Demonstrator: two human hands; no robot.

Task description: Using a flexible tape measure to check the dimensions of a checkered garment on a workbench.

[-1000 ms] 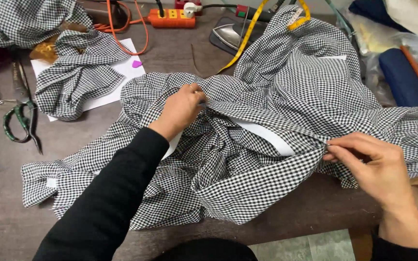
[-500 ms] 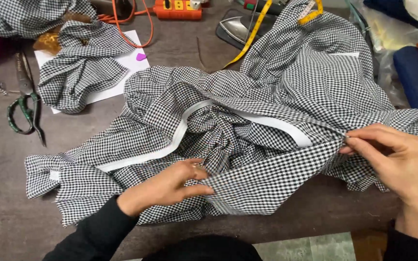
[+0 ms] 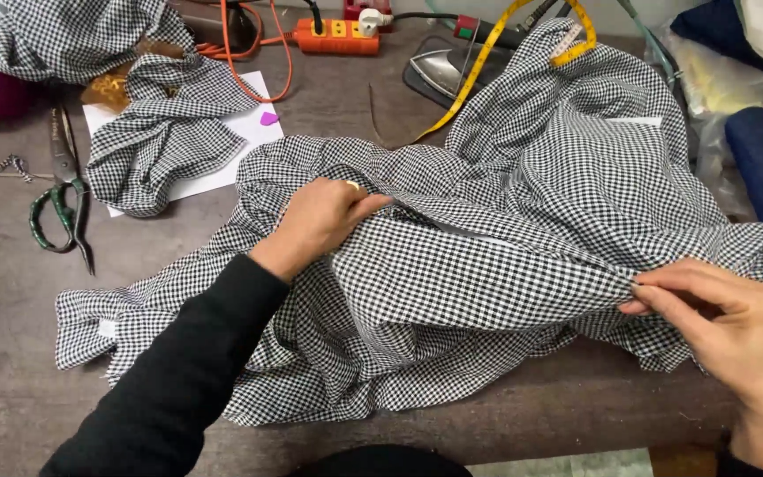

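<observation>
The checked fabric [image 3: 487, 291] hides fingertips of both hands.

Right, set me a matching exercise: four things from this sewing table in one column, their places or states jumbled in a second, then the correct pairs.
Things:
1. left hand
2. right hand
3. scissors
4. tape measure

Places or states:
A. lies on the table at far left
B. pinches the right edge of the checked fabric
C. runs yellow past the iron at the top
D. grips a fold in the middle of the fabric

Pairs: 1-D, 2-B, 3-A, 4-C
</observation>
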